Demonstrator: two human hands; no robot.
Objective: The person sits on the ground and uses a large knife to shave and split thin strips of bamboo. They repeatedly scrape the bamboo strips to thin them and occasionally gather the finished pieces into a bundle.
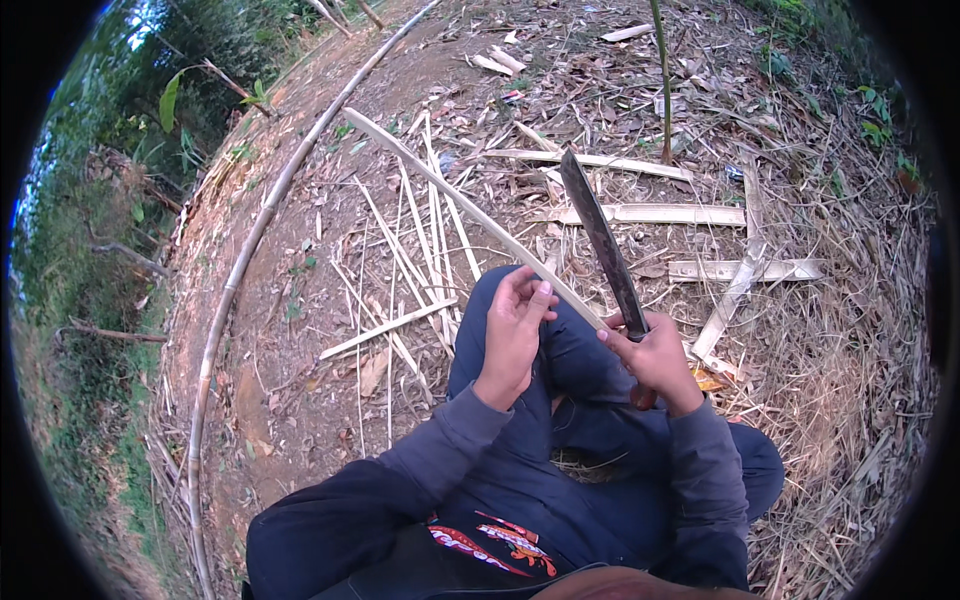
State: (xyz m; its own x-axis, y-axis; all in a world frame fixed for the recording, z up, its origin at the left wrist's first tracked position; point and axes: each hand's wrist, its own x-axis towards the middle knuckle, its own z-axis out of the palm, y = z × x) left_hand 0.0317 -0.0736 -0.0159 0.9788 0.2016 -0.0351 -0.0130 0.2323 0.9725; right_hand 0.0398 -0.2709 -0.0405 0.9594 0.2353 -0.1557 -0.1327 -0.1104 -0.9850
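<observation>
Two things meet at your right hand (643,352): it closes around the knife (605,245), thumb against the pale strip (455,197) slanting across the upper centre. Your left hand (515,335) is half curled beside it, grip unclear; should the pale strip twist, the knife could nick your fingers.

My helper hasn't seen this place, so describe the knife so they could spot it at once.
Find the seated person's dark trousers, then the right grip. The knife rises from it, pointing up and slightly left in the picture. Its long dark blade sets it apart from the pale strip beside it.
</observation>
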